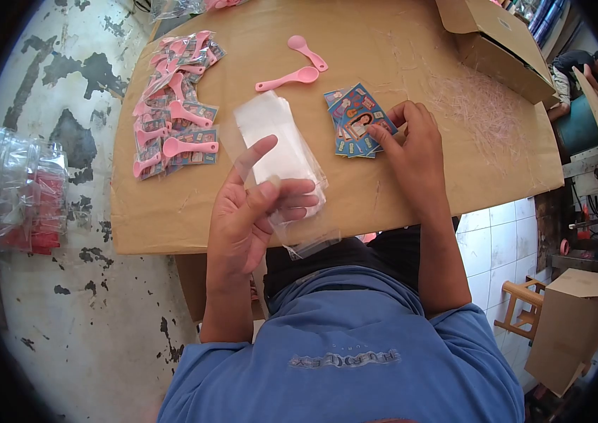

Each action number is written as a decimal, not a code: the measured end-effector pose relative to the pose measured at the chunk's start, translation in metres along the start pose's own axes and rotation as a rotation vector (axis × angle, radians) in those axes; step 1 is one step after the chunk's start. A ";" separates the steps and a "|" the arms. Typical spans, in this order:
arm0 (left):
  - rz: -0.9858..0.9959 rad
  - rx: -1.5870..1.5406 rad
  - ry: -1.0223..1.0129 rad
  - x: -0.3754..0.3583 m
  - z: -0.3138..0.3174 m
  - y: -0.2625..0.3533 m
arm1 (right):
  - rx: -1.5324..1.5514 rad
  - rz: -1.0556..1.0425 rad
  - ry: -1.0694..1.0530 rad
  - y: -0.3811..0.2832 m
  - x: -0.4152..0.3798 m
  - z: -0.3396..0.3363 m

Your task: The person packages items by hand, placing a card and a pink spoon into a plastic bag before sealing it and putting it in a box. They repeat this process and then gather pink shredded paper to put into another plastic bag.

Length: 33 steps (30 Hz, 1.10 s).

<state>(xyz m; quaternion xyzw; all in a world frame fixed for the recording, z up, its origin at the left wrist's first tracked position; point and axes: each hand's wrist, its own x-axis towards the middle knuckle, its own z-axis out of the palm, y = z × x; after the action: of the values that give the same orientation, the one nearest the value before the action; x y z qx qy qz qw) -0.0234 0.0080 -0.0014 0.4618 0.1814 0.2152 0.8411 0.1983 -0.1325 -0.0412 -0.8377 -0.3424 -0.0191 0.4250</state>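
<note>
My left hand (249,204) is raised over the table's near edge, index finger pointing up. Its thumb and other fingers pinch a clear plastic bag (309,236), which hangs toward my lap. Just behind it lies a stack of clear flat bags (278,137) that looks whitish. My right hand (415,141) grips a blue printed card (360,116) by its right edge, thumb on top, at a fanned pile of similar cards. Two loose pink measuring spoons (288,79) (306,53) lie beyond the bags.
Bagged pink spoons with cards (179,113) are heaped at the table's left. An open cardboard box (500,49) stands at the back right, near loose clear plastic strands (479,106). Bundled plastic packs (27,190) lie at far left. Another person (577,74) is at far right.
</note>
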 end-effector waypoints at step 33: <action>0.247 -0.130 0.098 0.036 0.036 -0.026 | 1.042 0.267 -0.114 -0.034 -0.060 -0.009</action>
<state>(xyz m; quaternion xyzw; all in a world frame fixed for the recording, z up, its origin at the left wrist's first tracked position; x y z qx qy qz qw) 0.0297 -0.0104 -0.0091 0.4139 0.1498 0.3504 0.8267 0.1344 -0.1588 -0.0310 -0.5520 -0.2195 0.2531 0.7636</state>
